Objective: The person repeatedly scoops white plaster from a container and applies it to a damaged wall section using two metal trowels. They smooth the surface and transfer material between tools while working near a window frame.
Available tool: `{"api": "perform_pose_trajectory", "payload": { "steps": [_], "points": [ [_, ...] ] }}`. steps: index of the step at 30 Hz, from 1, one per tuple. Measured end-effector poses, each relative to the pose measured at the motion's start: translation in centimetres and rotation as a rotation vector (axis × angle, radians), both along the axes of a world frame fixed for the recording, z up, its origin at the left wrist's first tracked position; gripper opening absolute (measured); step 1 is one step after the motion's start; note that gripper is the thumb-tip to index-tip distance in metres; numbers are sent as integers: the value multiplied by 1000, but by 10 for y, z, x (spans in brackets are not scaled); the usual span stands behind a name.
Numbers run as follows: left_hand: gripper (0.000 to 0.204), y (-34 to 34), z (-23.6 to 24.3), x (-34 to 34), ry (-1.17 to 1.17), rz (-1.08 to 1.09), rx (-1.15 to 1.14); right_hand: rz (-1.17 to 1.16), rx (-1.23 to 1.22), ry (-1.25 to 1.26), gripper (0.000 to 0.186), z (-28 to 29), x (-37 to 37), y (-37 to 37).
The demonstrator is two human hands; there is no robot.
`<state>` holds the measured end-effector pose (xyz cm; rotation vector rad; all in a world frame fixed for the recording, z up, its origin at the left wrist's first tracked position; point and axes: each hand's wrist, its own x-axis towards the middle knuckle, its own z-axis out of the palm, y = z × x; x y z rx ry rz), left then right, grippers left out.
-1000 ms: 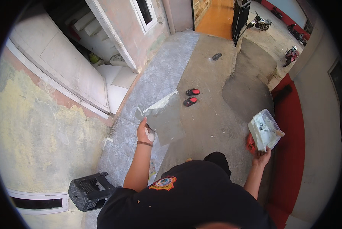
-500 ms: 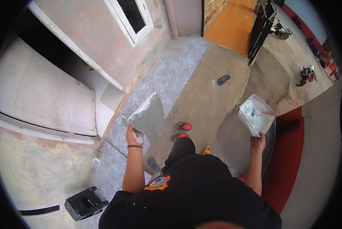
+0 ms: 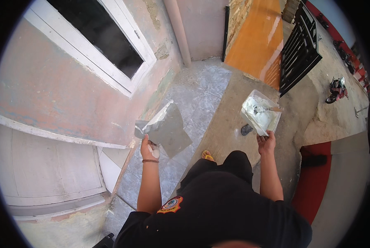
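My left hand (image 3: 150,150) is closed on the lower left edge of a thin grey plate (image 3: 171,132), whose far edge is smeared with white paste. A small ribbed grey piece (image 3: 140,127) sticks out beside the plate near my fingers; whether it is separate cannot be told. White smears mark my left palm. With my right hand (image 3: 266,143) I grip the near edge of a clear plastic tub (image 3: 277,122). White paste (image 3: 258,118) coats its inside. In it lies a tool with a brown handle (image 3: 274,109); its head is partly covered by paste.
On the left stands a worn wall (image 3: 73,89) with a white-framed window (image 3: 106,39) and a white door (image 3: 48,165). Ahead are an orange floor (image 3: 255,37) and a black gate (image 3: 298,51). A dark slipper (image 3: 246,129) lies under the tub. A motorcycle (image 3: 337,91) stands far right.
I have stepped forward, so the window and gate appear nearer. The tub has shifted left and away from me, closer to the plate. Both hands keep their holds.
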<state>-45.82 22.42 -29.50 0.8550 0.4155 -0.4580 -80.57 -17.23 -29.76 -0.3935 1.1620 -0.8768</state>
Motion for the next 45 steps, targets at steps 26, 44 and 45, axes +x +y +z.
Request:
{"api": "perform_pose_trajectory", "payload": {
  "steps": [26, 44, 45],
  "points": [
    [28, -449, -406, 316, 100, -279, 265, 590, 192, 281, 37, -549, 370, -297],
    [22, -546, -452, 326, 12, -566, 90, 504, -81, -153, 22, -476, 412, -259],
    [23, -543, -452, 328, 37, -538, 38, 435, -49, -158, 21, -476, 407, -253]
  ]
}}
